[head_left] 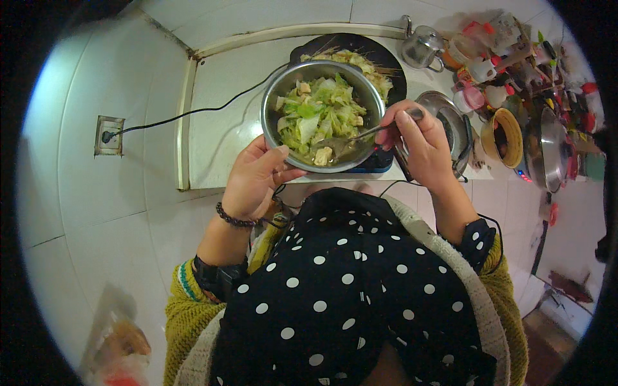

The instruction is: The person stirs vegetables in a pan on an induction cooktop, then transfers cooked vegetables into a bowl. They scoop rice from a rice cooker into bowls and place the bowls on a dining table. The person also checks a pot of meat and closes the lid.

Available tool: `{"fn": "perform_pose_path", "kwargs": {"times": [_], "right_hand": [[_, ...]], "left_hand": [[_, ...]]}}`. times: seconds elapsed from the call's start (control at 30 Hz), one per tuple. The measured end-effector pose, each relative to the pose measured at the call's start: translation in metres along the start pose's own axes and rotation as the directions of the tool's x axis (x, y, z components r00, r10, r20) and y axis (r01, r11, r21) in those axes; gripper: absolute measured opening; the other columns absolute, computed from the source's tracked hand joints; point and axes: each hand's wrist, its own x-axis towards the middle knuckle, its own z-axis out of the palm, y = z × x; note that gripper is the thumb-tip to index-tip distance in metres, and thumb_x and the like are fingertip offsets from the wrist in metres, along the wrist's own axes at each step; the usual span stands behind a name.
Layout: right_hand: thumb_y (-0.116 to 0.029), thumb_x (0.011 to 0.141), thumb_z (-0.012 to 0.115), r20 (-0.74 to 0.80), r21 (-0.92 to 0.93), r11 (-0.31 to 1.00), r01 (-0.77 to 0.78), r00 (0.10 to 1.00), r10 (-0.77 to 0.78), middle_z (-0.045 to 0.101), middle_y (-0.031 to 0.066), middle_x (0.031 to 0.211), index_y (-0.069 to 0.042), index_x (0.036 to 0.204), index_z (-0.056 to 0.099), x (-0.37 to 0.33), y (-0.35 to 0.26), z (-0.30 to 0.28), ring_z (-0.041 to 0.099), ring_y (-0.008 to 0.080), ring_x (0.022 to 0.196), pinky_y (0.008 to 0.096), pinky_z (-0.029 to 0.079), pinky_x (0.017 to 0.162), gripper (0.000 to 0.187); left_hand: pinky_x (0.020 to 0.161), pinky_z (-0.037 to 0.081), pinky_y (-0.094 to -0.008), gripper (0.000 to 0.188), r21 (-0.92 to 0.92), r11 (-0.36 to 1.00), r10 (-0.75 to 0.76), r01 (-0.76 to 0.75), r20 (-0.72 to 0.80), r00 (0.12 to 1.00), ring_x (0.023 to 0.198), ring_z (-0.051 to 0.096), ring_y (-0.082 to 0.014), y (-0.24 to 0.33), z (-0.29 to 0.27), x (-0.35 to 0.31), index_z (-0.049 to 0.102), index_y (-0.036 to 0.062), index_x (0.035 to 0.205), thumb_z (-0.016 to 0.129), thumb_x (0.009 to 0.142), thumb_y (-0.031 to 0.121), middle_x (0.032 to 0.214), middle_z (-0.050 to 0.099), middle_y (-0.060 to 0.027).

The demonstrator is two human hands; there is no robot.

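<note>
A steel bowl [266, 116] holds chopped cooked cabbage [315, 119] with pale tofu-like chunks [322, 156]. My left hand [252, 177] grips the bowl's near-left rim, thumb on the edge and fingers beneath. In my right hand [421, 145] is a metal spoon [360, 134], its handle end poking out above the fingers. The spoon's head lies inside the bowl, among the food beside a chunk. Behind the bowl, partly covered by it, a dark round pan [396, 61] carries more cabbage and thin skewer-like sticks.
A steel kettle [421, 48] stands at the back right of the white counter [219, 83]. Right of my right hand are a metal pan [441, 100], a yellow bowl [513, 138] and crowded jars. A black cord [193, 112] runs from the wall socket [109, 136] across the counter.
</note>
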Motion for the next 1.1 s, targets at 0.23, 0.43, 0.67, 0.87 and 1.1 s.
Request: {"fn": "perform_pose_path", "kwargs": {"times": [0.23, 0.43, 0.67, 0.87, 1.1], "right_hand": [[-0.029, 0.109, 0.048, -0.214, 0.316, 0.921, -0.229, 0.928, 0.304, 0.067, 0.0067, 0.075, -0.007, 0.100, 0.060, 0.010, -0.023, 0.006, 0.060, 0.0130, 0.061, 0.0245, 0.049, 0.058, 0.026], [-0.028, 0.108, 0.045, -0.294, 0.270, 0.962, -0.027, 0.949, 0.109, 0.064, 0.0079, 0.066, -0.008, 0.094, 0.057, 0.014, -0.077, -0.006, 0.054, 0.0122, 0.050, 0.0240, 0.042, 0.045, 0.027], [-0.025, 0.109, 0.038, -0.157, 0.494, 0.836, 0.240, 0.970, -0.186, 0.052, 0.0078, 0.057, -0.006, 0.091, 0.048, 0.000, -0.133, -0.012, 0.047, 0.0146, 0.038, 0.0261, 0.038, 0.034, 0.028], [-0.019, 0.109, 0.039, 0.014, 0.613, 0.758, 0.224, 0.956, -0.293, 0.050, 0.0110, 0.059, -0.005, 0.090, 0.044, -0.003, -0.156, -0.014, 0.045, 0.0176, 0.033, 0.0295, 0.041, 0.029, 0.024], [-0.020, 0.110, 0.038, 0.086, 0.553, 0.792, 0.258, 0.928, -0.363, 0.049, 0.0090, 0.061, -0.006, 0.092, 0.045, 0.005, -0.146, -0.019, 0.044, 0.0155, 0.036, 0.0277, 0.040, 0.032, 0.024]], "left_hand": [[0.078, 0.064, -0.0311, 0.024, 0.105, 0.991, -0.090, 0.089, 0.005, 0.996, 0.074, 0.059, -0.0079, 0.019, 0.006, -0.009, 0.058, 0.0038, 0.123, 0.057, 0.101, 0.011, 0.091, 0.061, 0.0014], [0.080, 0.065, -0.0352, 0.031, 0.111, 0.984, -0.152, 0.139, 0.121, 0.981, 0.095, 0.073, -0.0217, 0.037, -0.001, -0.020, 0.054, -0.0014, 0.129, 0.058, 0.100, 0.009, 0.112, 0.069, -0.0111], [0.074, 0.065, -0.0350, 0.036, 0.090, 0.975, -0.214, 0.201, 0.167, 0.962, 0.082, 0.075, -0.0228, 0.056, -0.001, -0.055, 0.061, -0.0042, 0.122, 0.072, 0.091, 0.011, 0.104, 0.073, -0.0137], [0.077, 0.063, -0.0358, 0.033, 0.076, 0.975, -0.223, 0.211, 0.227, 0.948, 0.086, 0.074, -0.0233, 0.076, 0.005, -0.075, 0.064, -0.0067, 0.119, 0.072, 0.089, 0.004, 0.108, 0.073, -0.0158], [0.079, 0.063, -0.0375, 0.031, 0.048, 0.957, -0.289, 0.286, 0.244, 0.926, 0.090, 0.074, -0.0248, 0.084, 0.006, -0.080, 0.065, -0.0091, 0.116, 0.071, 0.086, -0.002, 0.107, 0.073, -0.0172]]}}
